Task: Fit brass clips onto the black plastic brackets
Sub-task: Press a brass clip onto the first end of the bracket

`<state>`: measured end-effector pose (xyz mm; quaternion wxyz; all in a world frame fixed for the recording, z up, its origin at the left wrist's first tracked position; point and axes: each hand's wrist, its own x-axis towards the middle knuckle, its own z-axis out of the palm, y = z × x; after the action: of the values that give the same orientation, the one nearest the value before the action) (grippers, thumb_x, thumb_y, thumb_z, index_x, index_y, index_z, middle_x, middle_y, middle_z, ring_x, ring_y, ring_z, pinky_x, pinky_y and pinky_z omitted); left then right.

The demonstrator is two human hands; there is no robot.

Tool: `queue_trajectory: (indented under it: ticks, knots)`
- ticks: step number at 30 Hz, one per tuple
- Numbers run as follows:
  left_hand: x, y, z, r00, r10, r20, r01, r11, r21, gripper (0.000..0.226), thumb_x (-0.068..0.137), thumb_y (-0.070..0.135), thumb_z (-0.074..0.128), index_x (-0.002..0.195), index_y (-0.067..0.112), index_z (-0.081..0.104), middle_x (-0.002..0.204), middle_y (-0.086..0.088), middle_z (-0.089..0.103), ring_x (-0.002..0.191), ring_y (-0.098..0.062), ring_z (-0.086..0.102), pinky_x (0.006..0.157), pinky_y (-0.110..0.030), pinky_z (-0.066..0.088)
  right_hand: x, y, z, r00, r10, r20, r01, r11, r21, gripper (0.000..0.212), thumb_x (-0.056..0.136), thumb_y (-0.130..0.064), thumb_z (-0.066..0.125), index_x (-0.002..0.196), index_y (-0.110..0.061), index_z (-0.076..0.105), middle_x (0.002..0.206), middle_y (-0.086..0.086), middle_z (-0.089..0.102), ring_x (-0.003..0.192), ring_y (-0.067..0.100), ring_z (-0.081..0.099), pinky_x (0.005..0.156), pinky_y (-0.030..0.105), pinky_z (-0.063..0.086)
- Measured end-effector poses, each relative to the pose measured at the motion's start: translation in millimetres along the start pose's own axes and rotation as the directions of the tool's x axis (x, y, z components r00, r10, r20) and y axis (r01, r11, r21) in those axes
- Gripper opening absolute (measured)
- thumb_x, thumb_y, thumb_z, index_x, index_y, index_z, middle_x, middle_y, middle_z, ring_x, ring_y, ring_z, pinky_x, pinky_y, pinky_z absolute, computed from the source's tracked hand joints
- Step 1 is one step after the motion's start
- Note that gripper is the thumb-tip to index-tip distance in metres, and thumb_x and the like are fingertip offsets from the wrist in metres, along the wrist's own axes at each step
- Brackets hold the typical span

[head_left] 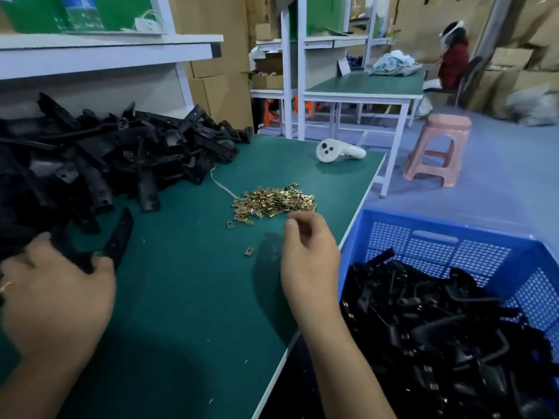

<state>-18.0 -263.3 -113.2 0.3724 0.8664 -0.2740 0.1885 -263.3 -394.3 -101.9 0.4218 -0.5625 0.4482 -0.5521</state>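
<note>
Brass decides the coming move — the heap of small gold-coloured brass clips (273, 201) lies on the green mat-covered table (187, 297) just beyond the right hand (308, 252), whose loosely curled fingers hover above the heap's near edge and hold nothing I can see. That hand is clearly the nearer one. The left hand (57, 294) grips a long curved black plastic bracket (119, 237), its long axis running away and rightward, tip aimed toward the clips. Two stray clips lie between the hands — the closest (248, 251) just left of the right hand.
</note>
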Motion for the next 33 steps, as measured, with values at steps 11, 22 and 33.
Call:
queue_trajectory:
  ticks: [11,22,33]
  knots:
    - [-10.2,13.4,-11.2,0.99,0.108,0.094,-0.096,0.988,-0.122,0.061,0.102,0.032,0.054,0.157,0.024,0.03,0.082,0.011,0.063,0.057,-0.012,0.054,0.046,-0.032,0.036,4.6,11.6,-7.6,0.866,-0.242,0.438,0.474,0.676,-0.564,0.022,0.097,-0.042,0.065,0.116,-0.036,0.073,0.11,-0.008,0.058,0.106,0.021,0.049,0.091,0.041,0.045]
    - [-21.7,23.8,-23.1,0.819,0.489,0.299,-0.277,0.794,-0.541,0.031,0.098,0.054,0.043,0.119,0.033,0.05,0.115,0.016,0.055,0.108,-0.014,0.055,0.086,-0.032,0.045,0.3,4.6,-4.5,0.805,-0.201,0.559,0.569,0.531,-0.628,0.027,0.103,-0.044,0.053,0.128,-0.045,0.064,0.119,-0.009,0.052,0.108,0.02,0.044,0.09,0.039,0.042]
    - [-27.6,21.3,-23.6,0.764,0.523,0.378,-0.206,0.753,-0.625,0.048,0.088,0.02,0.041,0.13,0.034,0.023,0.1,0.007,0.056,0.076,-0.014,0.053,0.07,-0.037,0.044,0.5,7.1,-4.4,0.842,-0.218,0.494,0.503,0.646,-0.574,0.011,0.095,-0.044,0.068,0.097,-0.034,0.065,0.105,-0.01,0.054,0.103,0.017,0.045,0.089,0.038,0.042]
